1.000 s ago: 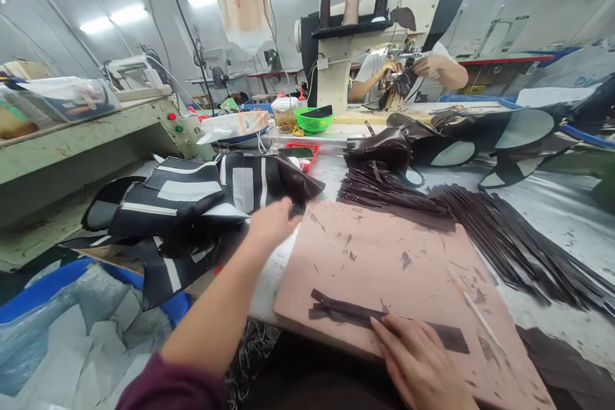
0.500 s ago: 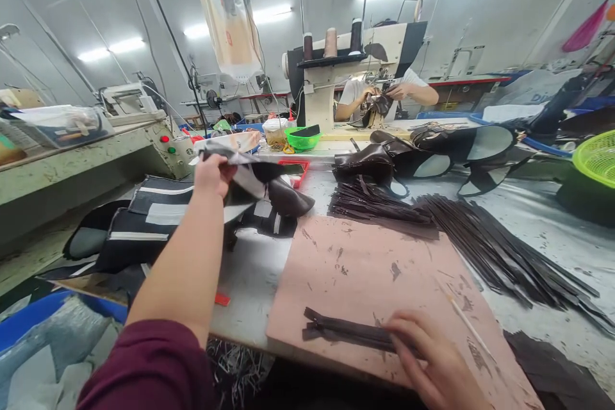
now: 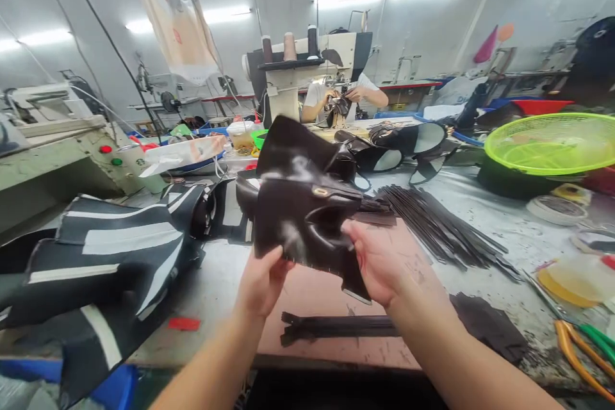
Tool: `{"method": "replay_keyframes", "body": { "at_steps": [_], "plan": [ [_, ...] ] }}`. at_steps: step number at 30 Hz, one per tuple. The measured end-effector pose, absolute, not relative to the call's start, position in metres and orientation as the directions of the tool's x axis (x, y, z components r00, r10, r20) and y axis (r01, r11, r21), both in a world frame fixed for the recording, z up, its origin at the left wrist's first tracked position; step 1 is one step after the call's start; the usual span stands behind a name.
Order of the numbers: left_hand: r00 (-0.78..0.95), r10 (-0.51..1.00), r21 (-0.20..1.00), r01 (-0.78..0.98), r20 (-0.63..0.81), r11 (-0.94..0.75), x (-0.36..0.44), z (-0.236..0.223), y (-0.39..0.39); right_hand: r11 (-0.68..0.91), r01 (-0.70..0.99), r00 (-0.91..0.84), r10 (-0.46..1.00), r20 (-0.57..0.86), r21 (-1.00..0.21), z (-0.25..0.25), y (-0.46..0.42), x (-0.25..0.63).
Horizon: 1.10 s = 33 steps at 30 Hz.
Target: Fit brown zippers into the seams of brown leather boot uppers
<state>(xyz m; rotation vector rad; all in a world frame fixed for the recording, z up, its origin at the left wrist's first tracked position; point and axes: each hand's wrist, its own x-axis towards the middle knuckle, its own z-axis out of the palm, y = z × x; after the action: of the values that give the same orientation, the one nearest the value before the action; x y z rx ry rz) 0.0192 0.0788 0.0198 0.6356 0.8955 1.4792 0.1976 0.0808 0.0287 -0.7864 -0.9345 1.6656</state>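
Observation:
Both hands hold up a dark brown leather boot upper [image 3: 293,218] with a small metal eyelet, its glossy side facing me. My left hand [image 3: 264,278] pinches the lower left edge, thumb in front. My right hand [image 3: 377,262] grips the right edge. Below them a dark zipper [image 3: 336,327] lies across the pink board [image 3: 307,291], its right part hidden behind my right forearm. A pile of long dark strips, which look like zippers [image 3: 432,230], lies to the right of the board.
Black pieces with white strips [image 3: 129,237] cover the left side. More leather uppers [image 3: 384,157] lie behind. At right are a green basket [image 3: 542,163], dark fabric [image 3: 487,327] and orange-handled scissors [image 3: 571,346]. Across the table, a person's hands [image 3: 353,95] work at a sewing machine [image 3: 283,86].
My left hand has brought the leather upper from the left pile to in front of me. My right hand has left the zipper and taken hold of the upper. The view has turned right.

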Motion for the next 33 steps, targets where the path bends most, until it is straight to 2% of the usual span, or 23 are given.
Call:
{"method": "replay_keyframes", "body": {
  "at_steps": [3, 7, 10, 14, 16, 18, 20, 21, 23, 24, 26, 28, 30, 31, 33],
  "plan": [
    [-0.141, 0.967, 0.822, -0.561, -0.21, 0.097, 0.013, -0.016, 0.068, -0.193, -0.389, -0.167, 0.976, -0.137, -0.901, 0.017, 0.083, 0.201],
    [-0.129, 0.974, 0.904, -0.412, -0.185, 0.117, -0.001, -0.027, 0.07, -0.262, -0.422, -0.217, 0.959, -0.184, -0.868, 0.006, 0.088, 0.199],
    [-0.123, 0.981, 0.954, -0.28, -0.15, 0.11, -0.007, -0.03, 0.075, -0.222, -0.431, -0.225, 0.965, -0.135, -0.875, 0.003, 0.098, 0.198],
    [-0.107, 0.984, 0.968, -0.219, -0.145, 0.119, -0.005, -0.032, 0.083, -0.074, -0.104, -0.078, 0.995, -0.066, -0.992, 0.007, 0.107, 0.213],
    [-0.117, 0.982, 0.962, -0.247, -0.15, 0.117, 0.0, -0.031, 0.087, 0.028, 0.048, 0.128, 0.991, 0.034, -0.998, 0.01, 0.099, 0.223],
    [-0.139, 0.979, 0.948, -0.303, -0.146, 0.098, 0.009, -0.028, 0.089, 0.187, 0.187, 0.291, 0.927, 0.236, -0.964, 0.009, 0.082, 0.226],
    [-0.136, 0.983, 0.933, -0.353, -0.123, 0.069, 0.021, -0.023, 0.089, 0.303, 0.32, 0.211, 0.901, 0.379, -0.898, 0.001, 0.062, 0.22],
    [-0.123, 0.987, 0.927, -0.371, -0.107, 0.055, 0.028, -0.02, 0.087, 0.306, 0.327, 0.087, 0.932, 0.351, -0.894, -0.005, 0.055, 0.214],
    [-0.068, 0.995, 0.918, -0.394, -0.078, 0.045, 0.041, -0.012, 0.08, 0.183, 0.212, -0.154, 0.976, 0.152, -0.96, -0.019, 0.05, 0.199],
    [-0.026, 0.997, 0.916, -0.398, -0.072, 0.056, 0.047, -0.008, 0.075, 0.084, 0.118, -0.208, 0.976, 0.058, -0.989, -0.026, 0.051, 0.192],
    [0.074, 0.993, 0.917, -0.381, -0.095, 0.116, 0.054, -0.002, 0.067, -0.046, -0.084, -0.181, 0.983, -0.03, -0.995, -0.034, 0.057, 0.183],
    [0.167, 0.973, 0.933, -0.294, -0.162, 0.206, 0.052, 0.001, 0.061, -0.037, -0.147, -0.084, 0.996, -0.025, -0.988, -0.035, 0.061, 0.18],
    [0.251, 0.935, 0.957, -0.079, -0.251, 0.279, 0.039, -0.001, 0.057, -0.006, -0.024, -0.007, 1.0, -0.006, -1.0, -0.03, 0.058, 0.182],
    [0.272, 0.924, 0.963, 0.076, -0.27, 0.259, 0.029, -0.004, 0.054, -0.01, 0.072, 0.021, 1.0, -0.009, -0.997, -0.027, 0.054, 0.184],
    [0.283, 0.934, 0.91, 0.405, -0.22, 0.092, 0.008, -0.013, 0.047, -0.048, 0.26, 0.093, 0.995, -0.024, -0.964, -0.026, 0.045, 0.188]
  ]
}}
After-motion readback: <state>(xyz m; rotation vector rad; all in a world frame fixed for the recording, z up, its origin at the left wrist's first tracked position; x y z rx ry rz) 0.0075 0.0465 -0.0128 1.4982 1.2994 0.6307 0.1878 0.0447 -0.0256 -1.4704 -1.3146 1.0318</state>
